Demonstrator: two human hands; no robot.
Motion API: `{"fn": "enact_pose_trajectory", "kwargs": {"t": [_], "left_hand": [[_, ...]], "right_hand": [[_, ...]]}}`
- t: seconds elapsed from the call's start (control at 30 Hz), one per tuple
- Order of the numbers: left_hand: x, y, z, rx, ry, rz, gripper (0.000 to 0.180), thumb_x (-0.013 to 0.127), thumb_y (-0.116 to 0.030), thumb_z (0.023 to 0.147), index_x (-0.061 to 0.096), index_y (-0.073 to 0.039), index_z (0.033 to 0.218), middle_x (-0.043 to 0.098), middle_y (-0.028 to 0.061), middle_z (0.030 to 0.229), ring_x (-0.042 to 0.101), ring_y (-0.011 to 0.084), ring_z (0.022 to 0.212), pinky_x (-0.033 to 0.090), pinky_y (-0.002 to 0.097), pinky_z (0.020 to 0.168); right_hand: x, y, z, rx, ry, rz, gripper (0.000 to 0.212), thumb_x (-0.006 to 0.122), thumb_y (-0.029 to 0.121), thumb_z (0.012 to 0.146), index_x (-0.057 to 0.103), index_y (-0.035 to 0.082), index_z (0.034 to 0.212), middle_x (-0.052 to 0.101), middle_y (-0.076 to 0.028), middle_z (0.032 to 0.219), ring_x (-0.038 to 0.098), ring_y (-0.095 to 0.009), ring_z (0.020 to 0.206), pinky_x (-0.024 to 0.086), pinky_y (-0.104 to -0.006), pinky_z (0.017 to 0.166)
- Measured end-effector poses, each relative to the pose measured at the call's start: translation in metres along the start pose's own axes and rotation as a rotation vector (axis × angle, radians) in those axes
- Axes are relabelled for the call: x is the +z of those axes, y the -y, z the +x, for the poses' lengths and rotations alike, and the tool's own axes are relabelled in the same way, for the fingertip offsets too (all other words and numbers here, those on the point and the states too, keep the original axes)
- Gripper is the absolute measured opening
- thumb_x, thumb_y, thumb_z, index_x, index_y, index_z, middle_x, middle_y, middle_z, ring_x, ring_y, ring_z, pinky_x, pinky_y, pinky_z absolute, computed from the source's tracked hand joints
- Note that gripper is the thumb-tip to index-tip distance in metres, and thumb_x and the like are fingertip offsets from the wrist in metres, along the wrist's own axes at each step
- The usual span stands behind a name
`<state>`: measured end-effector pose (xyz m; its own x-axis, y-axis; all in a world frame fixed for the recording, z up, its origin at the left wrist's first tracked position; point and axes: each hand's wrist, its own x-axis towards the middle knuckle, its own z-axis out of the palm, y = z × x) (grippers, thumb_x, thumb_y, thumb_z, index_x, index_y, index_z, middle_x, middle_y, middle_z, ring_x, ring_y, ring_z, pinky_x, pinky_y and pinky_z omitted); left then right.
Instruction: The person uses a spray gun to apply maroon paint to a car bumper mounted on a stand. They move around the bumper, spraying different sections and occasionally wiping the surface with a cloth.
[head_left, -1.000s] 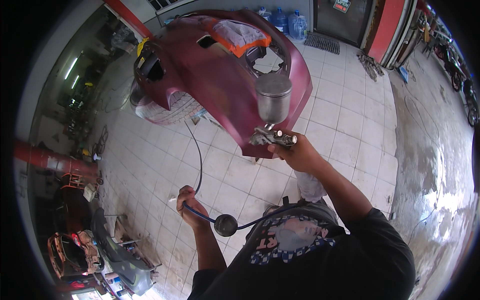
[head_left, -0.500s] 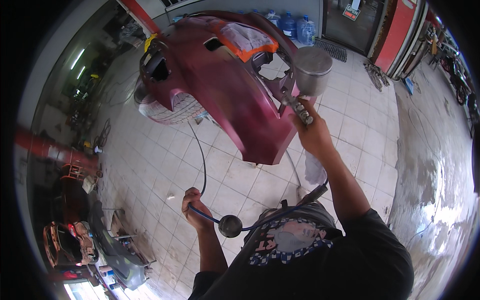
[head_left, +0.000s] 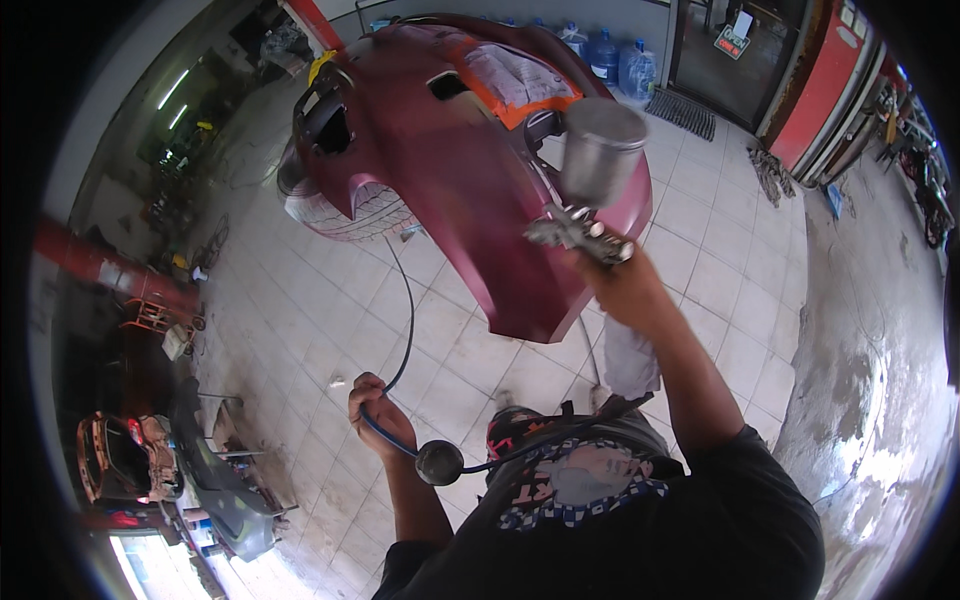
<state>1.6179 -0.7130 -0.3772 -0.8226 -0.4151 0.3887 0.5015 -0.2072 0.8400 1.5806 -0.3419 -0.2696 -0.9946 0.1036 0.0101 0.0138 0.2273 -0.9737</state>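
The right hand is wrapped around a silver metal spray gun; the left hand, loosely curled, holds a thin blue hose. The curved maroon car bumper stands beyond both.

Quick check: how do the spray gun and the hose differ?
The spray gun is grey metal with a large cup on top; the hose is thin and partly blue. The spray gun is in the right hand, in front of the maroon bumper; the hose runs through the left hand, lower in view. The spray gun looks rigid; the hose bends in a long curve. Both are held.
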Motion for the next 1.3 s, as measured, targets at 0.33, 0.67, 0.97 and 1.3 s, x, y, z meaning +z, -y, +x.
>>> {"fn": "enact_pose_trajectory", "kwargs": {"t": [0.33,0.67,0.97,1.3], "left_hand": [[-0.007,0.019,0.057,-0.099,0.107,-0.12,0.01,0.066,-0.005,0.086,0.064,-0.007,0.077,0.062,0.0084,0.092,0.053,0.021,0.095,0.038,0.0339,0.09],[-0.018,0.037,0.094,-0.163,0.068,-0.213,0.012,0.059,0.002,0.081,0.064,-0.009,0.076,0.06,0.0079,0.09,0.051,0.021,0.095,0.036,0.0333,0.091],[-0.013,0.028,0.099,-0.18,0.082,-0.266,0.011,0.06,0.001,0.077,0.064,-0.008,0.074,0.059,0.0095,0.091,0.052,0.0194,0.094,0.035,0.0335,0.09],[-0.027,0.028,0.102,-0.159,0.071,-0.353,0.011,0.058,0.0,0.084,0.063,-0.008,0.079,0.062,0.0094,0.096,0.052,0.0196,0.097,0.038,0.0337,0.091]], "right_hand": [[0.016,0.029,0.026,0.067,-0.217,-0.088,0.034,0.066,0.019,0.099,0.061,0.003,0.129,0.07,-0.007,0.096,0.064,-0.016,0.089,0.05,-0.0308,0.083],[0.059,0.056,0.027,0.209,-0.061,-0.019,0.021,0.071,0.024,0.097,0.066,0.003,0.098,0.058,0.001,0.067,0.053,-0.007,0.054,0.041,-0.0272,0.049],[0.016,0.049,0.068,0.012,-0.377,-0.185,0.025,0.065,0.021,0.1,0.062,0.004,0.119,0.061,0.0,0.077,0.052,-0.009,0.063,0.045,-0.0277,0.056],[0.07,0.084,0.052,0.11,0.066,-0.015,0.023,0.069,0.021,0.098,0.062,0.004,0.111,0.059,0.0,0.072,0.052,-0.007,0.057,0.042,-0.0273,0.051]]}}
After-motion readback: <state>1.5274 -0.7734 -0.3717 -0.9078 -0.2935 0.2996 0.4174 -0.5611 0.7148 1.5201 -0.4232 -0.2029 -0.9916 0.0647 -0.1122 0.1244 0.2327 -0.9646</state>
